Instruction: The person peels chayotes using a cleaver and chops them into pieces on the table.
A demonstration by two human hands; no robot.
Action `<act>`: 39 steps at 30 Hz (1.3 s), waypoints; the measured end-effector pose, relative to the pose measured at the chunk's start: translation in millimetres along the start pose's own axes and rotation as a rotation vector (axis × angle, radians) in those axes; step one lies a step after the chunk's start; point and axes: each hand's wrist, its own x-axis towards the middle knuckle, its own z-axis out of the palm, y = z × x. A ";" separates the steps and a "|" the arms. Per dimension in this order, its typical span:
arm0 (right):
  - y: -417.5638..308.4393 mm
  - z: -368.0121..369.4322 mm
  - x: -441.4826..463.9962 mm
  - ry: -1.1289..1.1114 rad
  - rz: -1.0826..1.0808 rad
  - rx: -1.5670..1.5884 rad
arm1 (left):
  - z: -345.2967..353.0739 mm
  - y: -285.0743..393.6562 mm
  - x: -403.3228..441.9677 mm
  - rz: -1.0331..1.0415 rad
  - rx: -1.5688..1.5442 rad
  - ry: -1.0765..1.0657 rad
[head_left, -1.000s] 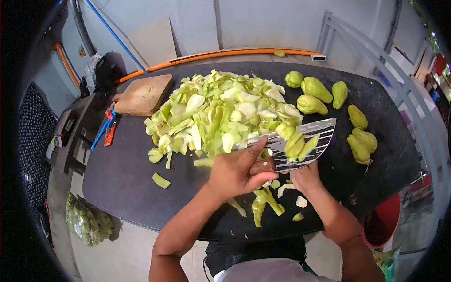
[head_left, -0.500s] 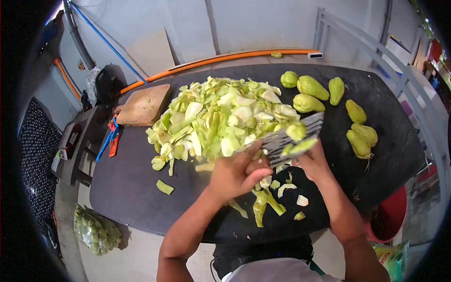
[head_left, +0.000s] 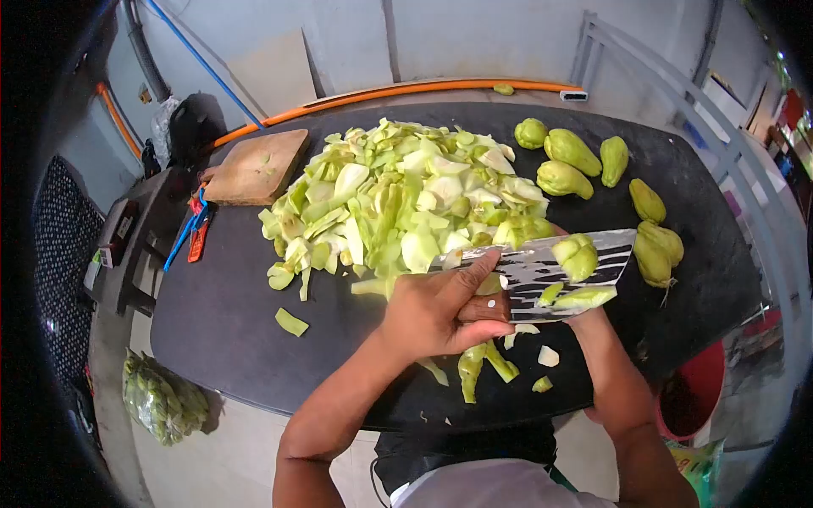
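Observation:
My left hand (head_left: pixel 440 313) is closed around the wooden handle of a wide cleaver (head_left: pixel 533 271), its blade pointing right. Pale green pieces (head_left: pixel 576 256) lie on or show against the blade's face. Most of my right hand (head_left: pixel 584 317) is hidden beneath the blade, so its fingers and anything in them cannot be made out. Beyond the blade rises a big heap of sliced green chayote (head_left: pixel 398 203). Peels (head_left: pixel 471 372) and small scraps (head_left: pixel 548 356) lie on the dark table (head_left: pixel 229 313) nearer to me.
Several whole chayotes (head_left: pixel 572 152) are at the table's right. A wooden board (head_left: pixel 257 168) sits at the back left, beside an orange-handled tool (head_left: pixel 197 240). On the floor are a filled plastic bag (head_left: pixel 161 400) at left and a red bucket (head_left: pixel 693 394) at right.
The cleaver and my left hand have moved right and slightly nearer to me. The blade now covers more of my right hand. The camera view has shifted slightly.

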 end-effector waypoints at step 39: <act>-45.1 6.2 8.3 -0.082 0.185 -0.084 | -3.8 -10.4 -1.9 -0.012 -0.010 -0.064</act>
